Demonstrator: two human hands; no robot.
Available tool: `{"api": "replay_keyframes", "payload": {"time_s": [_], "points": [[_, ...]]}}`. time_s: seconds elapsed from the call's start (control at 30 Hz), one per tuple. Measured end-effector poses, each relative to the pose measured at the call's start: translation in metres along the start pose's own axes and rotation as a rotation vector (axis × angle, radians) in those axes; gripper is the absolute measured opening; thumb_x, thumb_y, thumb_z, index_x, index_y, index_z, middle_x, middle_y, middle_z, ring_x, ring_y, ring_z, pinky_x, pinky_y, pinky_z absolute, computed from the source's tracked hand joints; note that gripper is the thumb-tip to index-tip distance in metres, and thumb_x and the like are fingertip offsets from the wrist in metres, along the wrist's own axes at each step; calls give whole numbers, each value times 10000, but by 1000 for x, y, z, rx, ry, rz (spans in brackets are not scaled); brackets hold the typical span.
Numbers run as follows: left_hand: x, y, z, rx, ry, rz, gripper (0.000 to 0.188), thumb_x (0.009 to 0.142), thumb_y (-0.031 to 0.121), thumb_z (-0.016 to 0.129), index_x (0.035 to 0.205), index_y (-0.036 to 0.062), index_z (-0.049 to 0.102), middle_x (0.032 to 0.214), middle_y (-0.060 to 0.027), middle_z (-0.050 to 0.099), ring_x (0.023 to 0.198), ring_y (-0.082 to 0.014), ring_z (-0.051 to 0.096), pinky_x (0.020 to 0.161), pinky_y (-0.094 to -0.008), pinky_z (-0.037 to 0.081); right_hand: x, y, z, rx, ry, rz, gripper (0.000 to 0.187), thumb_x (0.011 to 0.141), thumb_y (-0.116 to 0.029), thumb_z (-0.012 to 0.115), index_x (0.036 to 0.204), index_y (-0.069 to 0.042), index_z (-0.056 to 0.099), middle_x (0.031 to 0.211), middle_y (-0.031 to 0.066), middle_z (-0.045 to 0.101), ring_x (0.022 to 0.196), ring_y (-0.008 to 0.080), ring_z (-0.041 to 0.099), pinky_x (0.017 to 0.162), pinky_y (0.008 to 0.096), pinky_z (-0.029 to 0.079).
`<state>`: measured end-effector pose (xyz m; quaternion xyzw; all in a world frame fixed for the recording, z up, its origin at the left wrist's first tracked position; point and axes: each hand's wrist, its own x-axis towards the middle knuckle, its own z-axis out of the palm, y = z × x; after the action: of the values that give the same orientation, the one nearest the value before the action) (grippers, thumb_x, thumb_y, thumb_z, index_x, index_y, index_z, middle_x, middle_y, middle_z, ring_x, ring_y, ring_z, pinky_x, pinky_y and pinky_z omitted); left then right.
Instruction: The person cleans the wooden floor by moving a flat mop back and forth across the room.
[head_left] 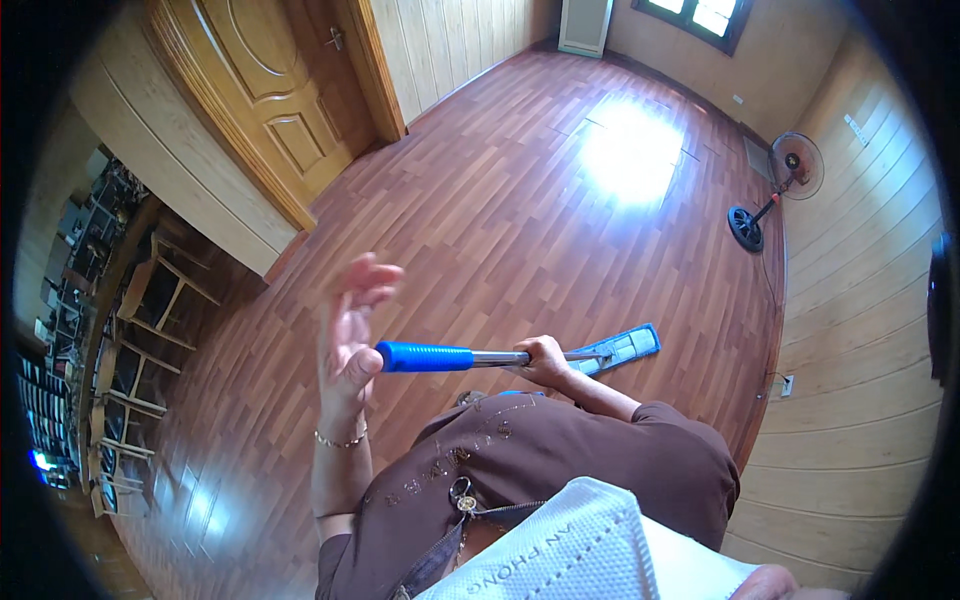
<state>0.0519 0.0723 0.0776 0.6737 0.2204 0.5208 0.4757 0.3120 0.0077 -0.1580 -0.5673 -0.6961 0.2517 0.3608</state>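
Observation:
A flat floor mop lies across in front of me, its blue ribbed grip (425, 357) pointing left and its metal pole running right. My right hand (543, 361) is wrapped round the pole, just right of the blue grip. The mop's flat blue head (628, 347) rests on the wood floor to my right. Raised beside the end of the grip, my left hand (356, 325) has its fingers apart and slightly curled, a little blurred. Its thumb is close to the grip's tip; whether they touch I cannot tell.
A standing fan (746, 229) stands by the right wall, its cord trailing along the wall to an outlet (788, 386). Wooden chairs (140, 290) line a cluttered counter at left. A wooden door (290, 110) is at the upper left. Glare lies on the floor (520, 190).

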Motion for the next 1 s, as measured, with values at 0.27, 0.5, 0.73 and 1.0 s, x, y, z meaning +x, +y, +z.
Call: {"api": "replay_keyframes", "payload": {"time_s": [0.27, 0.5, 0.73, 1.0], "points": [[-7, -3, -1, -540, -503, -193, 498, 725, 444, 665, 792, -47, 716, 497, -71, 561, 472, -170, 526, 721, -362, 462, -3, 0, 16, -16, -111, 8, 166, 610, -195, 718, 675, -78, 619, 657, 152, 597, 642, 359, 611, 568, 422, 478], [-27, 31, -30, -395, -728, 40, 461, 840, 405, 633, 849, -50, 707, 614, -96, 635, 549, -209, 585, 778, -417, 474, 19, -32, 34, 150, -357, -202, 184, 625, -205, 729, 680, -93, 592, 633, 136, 563, 622, 360, 580, 535, 421, 437], [-103, 96, -1, -75, -286, 22, 370, 843, 348, 598, 805, -3, 708, 578, -59, 611, 552, -180, 583, 818, -384, 451, 36, -57, 80, 305, -588, -427, 237, 608, -215, 704, 640, -84, 510, 635, 139, 549, 648, 386, 567, 562, 468, 433], [-147, 157, 51, 387, 77, -73, 345, 830, 362, 631, 812, 24, 697, 570, 0, 564, 534, -173, 562, 770, -400, 455, 54, -120, 131, 489, -958, -736, 124, 565, -122, 634, 645, -88, 545, 606, 150, 531, 626, 387, 547, 540, 464, 413]]}}
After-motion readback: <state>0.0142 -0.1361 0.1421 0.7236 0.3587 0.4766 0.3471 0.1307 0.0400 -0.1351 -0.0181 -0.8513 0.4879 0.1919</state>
